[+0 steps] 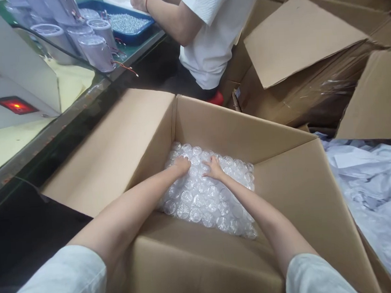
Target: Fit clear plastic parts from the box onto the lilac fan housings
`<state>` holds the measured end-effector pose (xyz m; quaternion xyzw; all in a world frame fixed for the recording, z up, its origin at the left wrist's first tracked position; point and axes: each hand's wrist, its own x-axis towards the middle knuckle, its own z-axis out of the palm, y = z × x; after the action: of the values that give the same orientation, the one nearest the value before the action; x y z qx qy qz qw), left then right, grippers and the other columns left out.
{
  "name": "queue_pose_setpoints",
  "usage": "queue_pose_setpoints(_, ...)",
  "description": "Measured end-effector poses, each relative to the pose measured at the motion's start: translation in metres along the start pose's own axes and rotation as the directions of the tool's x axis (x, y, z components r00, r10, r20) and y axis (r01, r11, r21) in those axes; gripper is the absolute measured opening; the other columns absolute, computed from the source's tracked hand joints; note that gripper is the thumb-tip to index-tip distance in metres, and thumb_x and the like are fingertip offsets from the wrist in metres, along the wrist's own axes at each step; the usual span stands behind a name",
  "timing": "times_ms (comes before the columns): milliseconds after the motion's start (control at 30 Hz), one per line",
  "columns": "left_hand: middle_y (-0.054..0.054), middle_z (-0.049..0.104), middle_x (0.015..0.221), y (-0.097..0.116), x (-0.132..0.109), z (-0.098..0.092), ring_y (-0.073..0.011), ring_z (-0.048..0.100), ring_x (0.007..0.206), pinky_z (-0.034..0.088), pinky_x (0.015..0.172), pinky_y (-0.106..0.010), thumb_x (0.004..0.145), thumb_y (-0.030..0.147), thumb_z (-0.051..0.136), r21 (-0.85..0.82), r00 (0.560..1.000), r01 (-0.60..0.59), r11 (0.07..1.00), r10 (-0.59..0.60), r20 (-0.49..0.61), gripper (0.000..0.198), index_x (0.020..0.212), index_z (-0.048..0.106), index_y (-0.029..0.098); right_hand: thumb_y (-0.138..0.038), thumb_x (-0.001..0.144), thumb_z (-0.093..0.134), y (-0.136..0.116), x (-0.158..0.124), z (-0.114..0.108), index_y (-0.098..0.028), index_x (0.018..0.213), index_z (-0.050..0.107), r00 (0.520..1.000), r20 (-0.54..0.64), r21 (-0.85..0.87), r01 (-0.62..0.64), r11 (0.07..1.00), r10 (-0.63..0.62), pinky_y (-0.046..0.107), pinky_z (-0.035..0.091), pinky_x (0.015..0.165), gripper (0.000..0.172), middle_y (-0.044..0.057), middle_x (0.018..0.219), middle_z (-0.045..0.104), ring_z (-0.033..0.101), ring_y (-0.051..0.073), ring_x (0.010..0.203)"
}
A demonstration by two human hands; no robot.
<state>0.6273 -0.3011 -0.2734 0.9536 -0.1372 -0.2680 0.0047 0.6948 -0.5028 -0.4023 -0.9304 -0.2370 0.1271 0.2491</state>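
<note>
A sheet of clear bubble wrap [202, 199] with large round bubbles lies across the inside of an open cardboard box [286, 194]. What lies underneath is hidden. My left hand [182, 165] is at the far left part of the sheet, its fingers curled down and closed on the plastic; the fingertips are hard to see. Just to its right, my right hand [214, 168] touches the bubbles with thumb and fingers spread apart. Both forearms reach in over the near side of the box.
At left, a workbench holds a grey machine [16, 82] with a lit red switch, several wrapped white cylinders [97, 53] with wires, and a blue tray [138, 34] of small clear pieces. A co-worker [209, 39] sits beyond the box. Cardboard [301, 38] and white plastic [374, 197] lie at right.
</note>
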Motion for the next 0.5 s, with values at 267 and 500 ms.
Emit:
queue_pose_setpoints(267, -0.012, 0.042, 0.145, -0.004, 0.057, 0.014, -0.0306, 0.044, 0.13, 0.038, 0.105, -0.056, 0.089, 0.031, 0.059, -0.019, 0.983, -0.176, 0.984, 0.175, -0.055, 0.046, 0.132, 0.049, 0.018, -0.033, 0.092, 0.06, -0.002, -0.011, 0.017, -0.015, 0.114, 0.059, 0.993, -0.119, 0.049, -0.022, 0.999, 0.027, 0.047, 0.047, 0.094, 0.028, 0.01, 0.126, 0.054, 0.054, 0.025, 0.112)
queue_pose_setpoints(500, -0.011, 0.054, 0.131, 0.012, 0.068, 0.05, -0.0258, 0.055, 0.116, 0.048, 0.096, -0.049, 0.09, 0.032, 0.058, -0.074, 0.966, -0.256, 0.964, 0.253, -0.051, 0.037, 0.123, 0.055, 0.015, -0.031, 0.094, 0.058, 0.001, -0.006, 0.015, -0.014, 0.106, 0.061, 0.987, -0.157, 0.132, -0.011, 0.991, 0.032, 0.04, 0.052, 0.085, 0.021, 0.008, 0.114, 0.059, 0.06, 0.02, 0.096)
